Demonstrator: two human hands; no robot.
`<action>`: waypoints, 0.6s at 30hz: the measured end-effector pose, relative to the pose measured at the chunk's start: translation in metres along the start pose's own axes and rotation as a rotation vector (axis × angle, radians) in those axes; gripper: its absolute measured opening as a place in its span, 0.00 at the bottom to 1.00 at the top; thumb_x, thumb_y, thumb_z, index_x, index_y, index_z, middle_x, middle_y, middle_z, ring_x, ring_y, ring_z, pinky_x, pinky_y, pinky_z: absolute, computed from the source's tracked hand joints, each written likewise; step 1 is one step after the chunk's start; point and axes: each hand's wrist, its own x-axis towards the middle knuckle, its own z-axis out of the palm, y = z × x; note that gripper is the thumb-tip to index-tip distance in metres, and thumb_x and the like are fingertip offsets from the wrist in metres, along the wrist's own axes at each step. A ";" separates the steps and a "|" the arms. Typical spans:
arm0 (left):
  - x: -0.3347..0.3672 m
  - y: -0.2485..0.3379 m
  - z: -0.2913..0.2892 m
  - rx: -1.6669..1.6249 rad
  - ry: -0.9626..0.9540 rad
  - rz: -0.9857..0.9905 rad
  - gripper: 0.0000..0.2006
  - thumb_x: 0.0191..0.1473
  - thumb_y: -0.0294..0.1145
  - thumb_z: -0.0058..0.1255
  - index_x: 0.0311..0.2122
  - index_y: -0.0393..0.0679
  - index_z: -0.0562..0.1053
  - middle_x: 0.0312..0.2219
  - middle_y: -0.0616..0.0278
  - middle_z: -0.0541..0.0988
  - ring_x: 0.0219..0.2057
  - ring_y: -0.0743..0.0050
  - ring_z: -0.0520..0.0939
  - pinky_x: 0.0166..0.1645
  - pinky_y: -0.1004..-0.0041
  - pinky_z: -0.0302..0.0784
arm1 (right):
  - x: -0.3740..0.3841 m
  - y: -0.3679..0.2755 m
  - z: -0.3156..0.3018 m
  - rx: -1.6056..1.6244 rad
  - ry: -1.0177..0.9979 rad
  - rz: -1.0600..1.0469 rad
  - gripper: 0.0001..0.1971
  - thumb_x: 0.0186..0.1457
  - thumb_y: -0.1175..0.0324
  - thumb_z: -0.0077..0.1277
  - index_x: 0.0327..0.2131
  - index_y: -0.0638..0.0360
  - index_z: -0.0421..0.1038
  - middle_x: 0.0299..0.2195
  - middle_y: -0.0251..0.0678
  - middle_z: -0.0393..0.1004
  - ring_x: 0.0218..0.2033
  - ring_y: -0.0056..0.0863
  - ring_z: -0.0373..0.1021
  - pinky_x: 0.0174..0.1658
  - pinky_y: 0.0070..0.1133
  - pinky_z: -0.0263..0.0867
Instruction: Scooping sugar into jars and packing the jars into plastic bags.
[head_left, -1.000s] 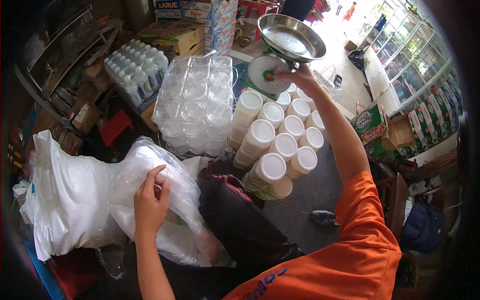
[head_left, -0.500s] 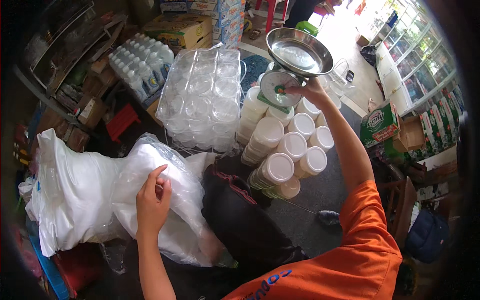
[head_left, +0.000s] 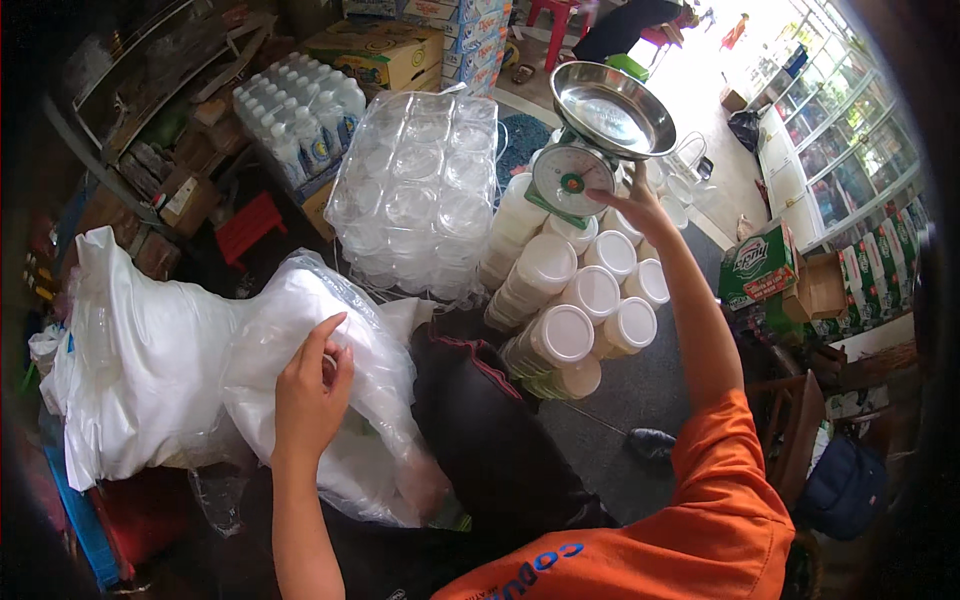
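Note:
A dial scale with a green base and a round steel pan stands on stacks of clear tubs with white lids. At the right side of the scale is my right hand, its thumb on the dial's edge and its other fingers partly hidden behind, gripping the body. My left hand hovers over a large white sack in clear plastic. Its index finger and thumb are apart, the other fingers are curled, and nothing shows between them.
A clear bag of plastic tubs sits left of the stacks. Beyond it are shrink-wrapped bottles and cartons. A second white sack lies far left, a red stool behind it. Green boxes stand at right.
My right thumb has shifted from the dial's centre to its right edge. The left hand keeps almost the same pose above the sack. The whole view has tilted slightly.

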 end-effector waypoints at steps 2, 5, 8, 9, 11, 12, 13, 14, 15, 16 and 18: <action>0.000 0.003 -0.001 -0.004 0.010 0.021 0.20 0.63 0.26 0.56 0.60 0.47 0.74 0.31 0.57 0.79 0.26 0.67 0.80 0.36 0.66 0.78 | -0.027 0.006 -0.001 0.000 0.133 0.053 0.59 0.50 0.48 0.74 0.73 0.65 0.45 0.69 0.59 0.58 0.70 0.50 0.59 0.70 0.36 0.60; -0.006 0.004 -0.005 0.010 0.021 0.041 0.19 0.63 0.27 0.56 0.59 0.46 0.75 0.32 0.56 0.80 0.26 0.65 0.80 0.37 0.65 0.78 | -0.078 -0.030 -0.002 0.030 0.096 0.039 0.41 0.57 0.53 0.69 0.67 0.61 0.62 0.66 0.53 0.64 0.66 0.48 0.65 0.64 0.34 0.67; -0.009 0.006 -0.006 0.007 0.027 0.057 0.19 0.63 0.28 0.55 0.59 0.46 0.75 0.33 0.56 0.81 0.28 0.64 0.80 0.39 0.64 0.79 | -0.126 -0.052 0.007 0.058 0.179 -0.132 0.20 0.64 0.61 0.63 0.53 0.62 0.75 0.46 0.43 0.82 0.46 0.32 0.79 0.52 0.27 0.72; -0.012 0.003 -0.009 0.010 0.030 0.046 0.19 0.63 0.29 0.55 0.59 0.45 0.75 0.34 0.55 0.81 0.29 0.63 0.81 0.40 0.64 0.79 | -0.145 -0.078 0.015 0.149 0.165 -0.072 0.16 0.65 0.63 0.61 0.50 0.63 0.76 0.42 0.40 0.82 0.41 0.27 0.80 0.49 0.26 0.72; -0.019 -0.001 -0.011 0.015 0.055 0.065 0.19 0.63 0.29 0.55 0.59 0.45 0.75 0.35 0.55 0.81 0.31 0.63 0.81 0.41 0.64 0.79 | -0.175 -0.113 0.032 0.305 0.133 -0.054 0.10 0.66 0.66 0.59 0.43 0.64 0.77 0.35 0.36 0.82 0.34 0.21 0.79 0.44 0.24 0.72; -0.021 -0.003 -0.014 0.017 0.073 0.078 0.18 0.63 0.29 0.55 0.59 0.44 0.75 0.36 0.55 0.81 0.32 0.63 0.81 0.41 0.65 0.79 | -0.185 -0.121 0.041 0.371 0.114 -0.096 0.09 0.66 0.67 0.59 0.40 0.65 0.77 0.32 0.34 0.81 0.32 0.20 0.78 0.41 0.24 0.72; -0.025 -0.005 -0.017 0.018 0.080 0.081 0.18 0.63 0.29 0.55 0.59 0.44 0.75 0.36 0.55 0.81 0.32 0.63 0.81 0.41 0.65 0.79 | -0.195 -0.134 0.050 0.346 0.055 -0.105 0.08 0.66 0.68 0.59 0.38 0.65 0.76 0.31 0.35 0.81 0.31 0.20 0.78 0.40 0.24 0.71; -0.030 -0.008 -0.021 0.026 0.091 0.066 0.18 0.64 0.29 0.55 0.59 0.44 0.75 0.36 0.55 0.81 0.33 0.63 0.81 0.42 0.65 0.79 | -0.202 -0.150 0.058 0.321 -0.007 -0.115 0.08 0.66 0.69 0.59 0.36 0.64 0.76 0.29 0.36 0.80 0.30 0.20 0.77 0.39 0.25 0.71; -0.035 -0.012 -0.026 0.035 0.102 0.048 0.18 0.64 0.29 0.55 0.59 0.44 0.75 0.36 0.55 0.81 0.34 0.63 0.81 0.43 0.65 0.79 | -0.208 -0.169 0.065 0.250 -0.069 -0.150 0.08 0.66 0.69 0.58 0.36 0.64 0.76 0.29 0.38 0.79 0.29 0.24 0.76 0.38 0.26 0.71; -0.039 -0.014 -0.029 0.032 0.106 0.048 0.18 0.64 0.29 0.55 0.59 0.44 0.75 0.36 0.55 0.81 0.34 0.63 0.81 0.43 0.65 0.79 | -0.213 -0.186 0.071 0.171 -0.126 -0.182 0.08 0.65 0.68 0.58 0.35 0.63 0.76 0.28 0.40 0.79 0.27 0.28 0.76 0.37 0.27 0.71; -0.046 -0.016 -0.038 0.073 0.185 0.067 0.18 0.64 0.29 0.54 0.58 0.43 0.75 0.37 0.55 0.80 0.35 0.62 0.81 0.45 0.64 0.78 | -0.213 -0.207 0.093 0.136 -0.152 -0.313 0.07 0.64 0.67 0.59 0.40 0.60 0.77 0.33 0.45 0.79 0.35 0.41 0.77 0.41 0.31 0.72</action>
